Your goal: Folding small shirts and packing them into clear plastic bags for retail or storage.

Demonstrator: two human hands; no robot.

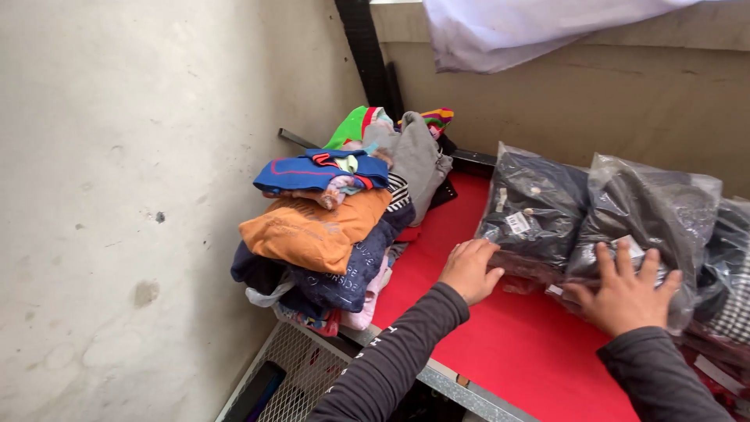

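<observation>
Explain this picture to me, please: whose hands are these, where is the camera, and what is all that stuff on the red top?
There is no machine here. A person wears a camera on the head, so the single picture looks down at that person's own two arms. The left hand rests flat on a clear bag of dark clothes. The right hand lies spread on a second bag beside it. Neither bag is lifted. Both lie on a red table top. At its left end, against the wall, sits a pile of loose folded clothes, orange, blue and grey.
</observation>
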